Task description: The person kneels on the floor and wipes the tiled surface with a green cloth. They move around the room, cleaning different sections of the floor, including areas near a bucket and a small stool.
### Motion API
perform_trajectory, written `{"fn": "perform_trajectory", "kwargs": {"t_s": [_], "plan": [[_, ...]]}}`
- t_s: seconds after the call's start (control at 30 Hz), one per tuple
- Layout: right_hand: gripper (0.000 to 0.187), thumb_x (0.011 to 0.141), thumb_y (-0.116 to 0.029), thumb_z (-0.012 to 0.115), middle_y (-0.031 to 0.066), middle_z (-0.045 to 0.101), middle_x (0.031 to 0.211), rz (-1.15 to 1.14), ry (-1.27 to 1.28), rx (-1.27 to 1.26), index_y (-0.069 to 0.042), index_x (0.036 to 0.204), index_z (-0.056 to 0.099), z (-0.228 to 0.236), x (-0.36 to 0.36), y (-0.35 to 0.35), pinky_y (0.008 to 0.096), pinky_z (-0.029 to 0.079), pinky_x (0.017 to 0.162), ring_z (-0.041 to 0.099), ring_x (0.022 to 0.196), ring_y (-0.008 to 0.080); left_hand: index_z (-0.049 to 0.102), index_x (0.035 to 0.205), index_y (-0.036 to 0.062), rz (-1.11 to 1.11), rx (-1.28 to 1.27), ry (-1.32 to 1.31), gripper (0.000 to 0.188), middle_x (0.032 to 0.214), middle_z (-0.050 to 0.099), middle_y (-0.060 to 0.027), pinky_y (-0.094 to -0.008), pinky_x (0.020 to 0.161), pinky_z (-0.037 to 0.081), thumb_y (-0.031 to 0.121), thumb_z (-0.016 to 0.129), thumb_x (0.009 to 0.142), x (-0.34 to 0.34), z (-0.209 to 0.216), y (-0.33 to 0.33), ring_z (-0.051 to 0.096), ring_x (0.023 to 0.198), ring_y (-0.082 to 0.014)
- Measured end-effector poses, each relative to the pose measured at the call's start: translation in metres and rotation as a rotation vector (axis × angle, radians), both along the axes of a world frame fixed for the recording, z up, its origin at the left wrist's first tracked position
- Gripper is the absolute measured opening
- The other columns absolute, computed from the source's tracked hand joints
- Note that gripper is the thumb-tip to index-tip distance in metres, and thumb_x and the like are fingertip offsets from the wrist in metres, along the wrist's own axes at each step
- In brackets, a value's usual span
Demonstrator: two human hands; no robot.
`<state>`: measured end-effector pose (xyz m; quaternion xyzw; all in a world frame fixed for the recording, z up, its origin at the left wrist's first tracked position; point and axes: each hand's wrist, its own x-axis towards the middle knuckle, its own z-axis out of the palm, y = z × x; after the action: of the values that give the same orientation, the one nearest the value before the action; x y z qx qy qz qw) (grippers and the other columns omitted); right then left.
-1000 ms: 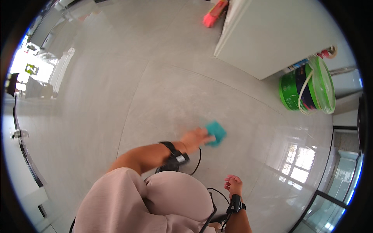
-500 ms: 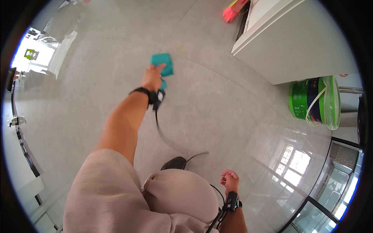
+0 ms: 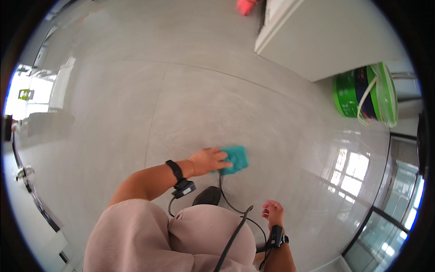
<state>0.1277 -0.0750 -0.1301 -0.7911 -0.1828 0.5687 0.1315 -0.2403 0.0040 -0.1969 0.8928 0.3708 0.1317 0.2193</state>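
Left hand (image 3: 209, 161): over left part of teal cloth (image 3: 237, 158), cannot tell if grip pinches it | cloth: on grey floor (image 3: 113, 136), near 1 black shoe (image 3: 207, 196) | right hand (image 3: 273, 212): grip loosely spread, holding 0 items

The teal cloth (image 3: 238, 158) looks matt, the floor (image 3: 204, 109) glossy.

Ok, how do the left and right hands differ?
The left hand holds the teal cloth; the right hand shows nothing in its grasp. The left hand points to the picture's right, the right hand toward its top. The left hand's fingers lie over the cloth; the right hand's curl loosely. Both wrists wear a black strapped device.
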Motion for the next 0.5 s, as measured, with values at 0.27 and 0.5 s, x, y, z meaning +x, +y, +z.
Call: {"fn": "perform_trajectory", "kwargs": {"t_s": [0.27,0.5], "plan": [[0.010,0.088,-0.005,0.051,0.0092,0.060,0.073,-0.370,0.228,0.101,-0.005,0.090,0.060,-0.013,-0.011,0.010,0.0282,0.041,0.041,0.051,0.051,0.0152,0.054,0.129,0.0145,1.042,-0.138,0.008,0.050,0.125,0.053,-0.0157,-0.0431,0.099,0.040,0.005,0.054,0.080,-0.234,-0.047,0.100,0.051,0.112,-0.0325],[0.016,0.090,-0.008,0.050,0.0056,0.063,0.081,-0.134,0.271,0.426,-0.001,0.097,0.063,-0.026,-0.008,0.072,0.0260,0.047,0.051,0.055,0.060,0.0109,0.046,0.138,0.0158,0.750,-0.122,-0.083,0.051,0.112,0.049,-0.0095,-0.0333,0.088,0.043,0.005,0.055,0.089,-0.167,-0.010,0.178,0.051,0.097,-0.0209]]}}
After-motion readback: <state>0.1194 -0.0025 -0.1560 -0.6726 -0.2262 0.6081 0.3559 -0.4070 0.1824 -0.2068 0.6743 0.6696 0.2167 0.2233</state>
